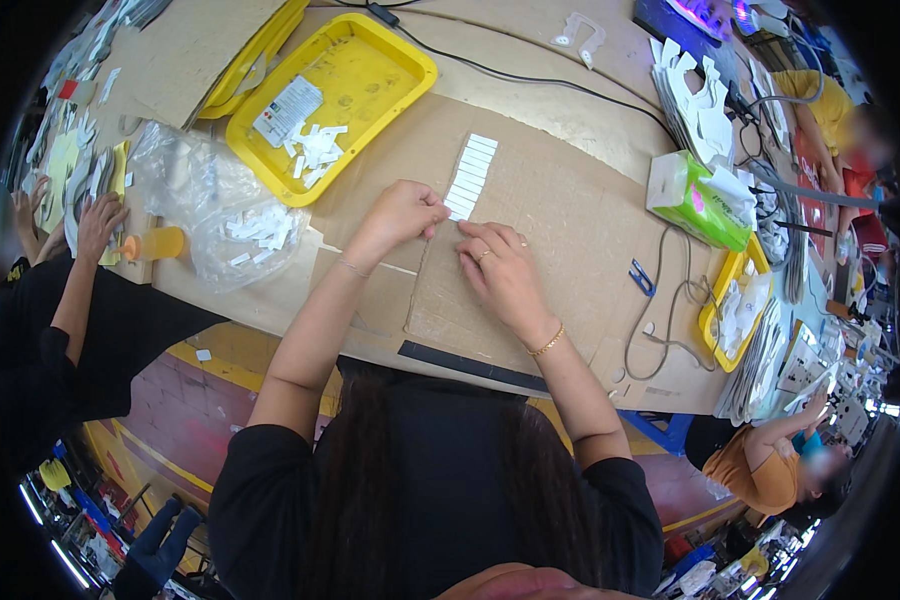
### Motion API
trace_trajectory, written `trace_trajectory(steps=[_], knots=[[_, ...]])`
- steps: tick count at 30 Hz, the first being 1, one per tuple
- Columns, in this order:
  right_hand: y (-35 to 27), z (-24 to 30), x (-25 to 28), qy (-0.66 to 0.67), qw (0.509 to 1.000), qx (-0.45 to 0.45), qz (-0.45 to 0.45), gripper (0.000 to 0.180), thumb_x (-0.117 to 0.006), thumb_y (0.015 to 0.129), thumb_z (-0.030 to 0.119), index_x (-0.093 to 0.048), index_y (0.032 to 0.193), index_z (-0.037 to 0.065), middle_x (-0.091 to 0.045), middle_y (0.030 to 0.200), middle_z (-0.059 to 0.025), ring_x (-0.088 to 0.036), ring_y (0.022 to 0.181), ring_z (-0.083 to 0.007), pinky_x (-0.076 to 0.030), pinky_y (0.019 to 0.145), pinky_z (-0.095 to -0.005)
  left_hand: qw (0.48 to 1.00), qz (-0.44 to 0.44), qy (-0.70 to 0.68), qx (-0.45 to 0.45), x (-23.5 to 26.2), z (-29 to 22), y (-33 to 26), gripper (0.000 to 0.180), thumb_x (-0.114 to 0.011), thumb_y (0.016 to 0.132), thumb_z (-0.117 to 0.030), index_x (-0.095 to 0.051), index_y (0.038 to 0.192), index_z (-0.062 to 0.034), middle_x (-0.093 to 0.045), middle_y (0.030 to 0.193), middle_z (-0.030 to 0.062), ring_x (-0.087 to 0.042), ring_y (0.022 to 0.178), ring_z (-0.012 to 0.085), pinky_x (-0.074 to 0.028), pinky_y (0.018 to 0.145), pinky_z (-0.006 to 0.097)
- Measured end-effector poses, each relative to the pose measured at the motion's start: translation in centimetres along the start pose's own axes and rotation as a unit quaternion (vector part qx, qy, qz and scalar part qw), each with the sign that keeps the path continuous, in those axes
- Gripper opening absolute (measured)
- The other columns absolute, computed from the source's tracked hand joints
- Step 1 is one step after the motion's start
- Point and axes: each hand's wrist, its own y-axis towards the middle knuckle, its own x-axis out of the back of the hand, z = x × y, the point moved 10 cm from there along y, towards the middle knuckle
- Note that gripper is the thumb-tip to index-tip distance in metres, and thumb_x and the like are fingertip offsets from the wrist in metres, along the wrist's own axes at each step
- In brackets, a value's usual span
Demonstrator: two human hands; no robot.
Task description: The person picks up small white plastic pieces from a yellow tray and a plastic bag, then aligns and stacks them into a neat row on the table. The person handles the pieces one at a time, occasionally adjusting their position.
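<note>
A column of small white strips (472, 172), laid side by side, runs up a flat sheet of brown cardboard (540, 210). At the column's near end my left hand (410, 212) is closed in a pinch; whatever lies between its fingertips is too small to make out. My right hand (505, 268) rests on the cardboard just to the right and nearer, its fingers bent but apart, with a fingertip close to the lowest strip. Beyond my left hand is a yellow tray (395, 80) with loose white strips (316, 150) and a printed packet (288, 108) in it.
A clear plastic bag (205, 240) with more white pieces and an orange bottle (157, 243) lie left. On the right are a green tissue box (698, 205), blue thread snips (642, 278), a cable and a small yellow tray (712, 322). Another person's hands (98, 222) work at far left.
</note>
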Motion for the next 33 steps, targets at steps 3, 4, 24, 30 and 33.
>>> trace_trajectory(steps=[3,4,24,30,33], knots=[[0.3,-0.1,-0.4,-0.016,1.000,-0.010,0.011,0.022,-0.062,0.078,0.005,-0.060,0.100,0.006,-0.061,0.111,-0.0070,-0.054,0.104,-0.0243,-0.043,0.086,-0.0379,0.998,-0.033,0.057,-0.016,0.3,-0.5,-0.3,0.017,-0.067,0.084,-0.015,-0.061,0.077,-0.0007,-0.058,0.060,0.0017,-0.052,0.053,0.0073,-0.039,0.047,0.022],[0.4,-0.2,-0.6,-0.022,0.999,-0.016,0.016,0.026,-0.061,0.077,0.004,-0.060,0.103,0.006,-0.061,0.110,-0.0069,-0.053,0.103,-0.0241,-0.043,0.086,-0.0379,0.995,-0.047,0.082,-0.028,0.4,-0.7,-0.5,0.018,-0.068,0.083,-0.016,-0.061,0.075,-0.0015,-0.058,0.060,0.0015,-0.052,0.052,0.0072,-0.039,0.047,0.022],[3.3,0.1,3.8,0.165,0.973,-0.101,-0.123,0.025,-0.074,0.076,0.006,-0.066,0.100,0.007,-0.051,0.093,-0.0084,-0.052,0.081,-0.0204,-0.045,0.070,-0.0291,0.861,0.021,-0.501,-0.083,0.4,-6.3,-6.2,0.052,-0.035,0.102,-0.034,-0.022,0.144,-0.0059,-0.048,0.128,0.0257,-0.055,0.113,0.0303,-0.049,0.091,0.039],[2.2,-2.0,2.5,0.228,0.947,-0.210,-0.091,0.019,-0.076,0.076,0.009,-0.064,0.089,0.005,-0.051,0.094,-0.0042,-0.050,0.076,-0.0122,-0.044,0.068,-0.0251,0.862,-0.016,-0.489,-0.135,0.2,-7.4,-6.9,0.052,-0.039,0.101,-0.029,-0.021,0.144,-0.0064,-0.042,0.134,0.0250,-0.051,0.120,0.0333,-0.047,0.094,0.040],[1.9,-2.9,1.5,0.303,0.918,-0.235,-0.103,0.017,-0.075,0.078,0.009,-0.063,0.088,0.004,-0.051,0.094,-0.0029,-0.050,0.077,-0.0102,-0.043,0.067,-0.0243,0.862,-0.019,-0.487,-0.143,-0.5,-7.4,-6.9,0.050,-0.040,0.101,-0.027,-0.022,0.143,-0.0063,-0.040,0.136,0.0245,-0.049,0.122,0.0340,-0.046,0.096,0.040]])
